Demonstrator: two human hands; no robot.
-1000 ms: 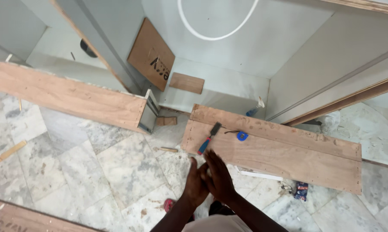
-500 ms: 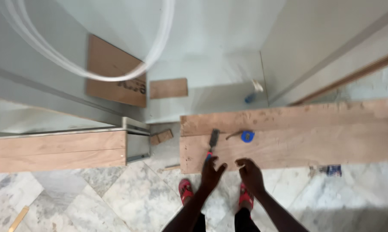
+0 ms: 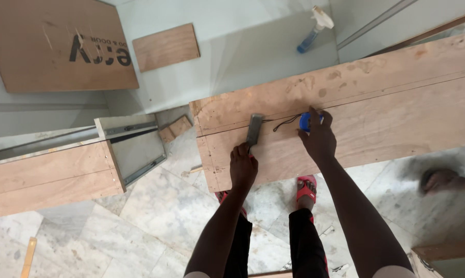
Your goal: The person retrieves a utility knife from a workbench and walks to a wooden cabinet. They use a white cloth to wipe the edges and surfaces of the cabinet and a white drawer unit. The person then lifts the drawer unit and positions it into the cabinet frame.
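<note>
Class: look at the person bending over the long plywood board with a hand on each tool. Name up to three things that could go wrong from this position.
1. The left hand grips a grey-headed tool near the long plywood board's end; it could slip off toward the red-sandalled feet.
2. The right hand covers a round blue tape measure whose black cord could snag the tool.
3. A small wooden offcut on the marble floor might trip someone.

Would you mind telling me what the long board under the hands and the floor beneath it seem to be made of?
The long board looks like unfinished plywood: matte reddish-brown face with darker blotches, pale at its end. The floor appears to be polished marble or marble-look tile: white-grey slabs with grey veining, visible joints and a soft sheen.
</note>
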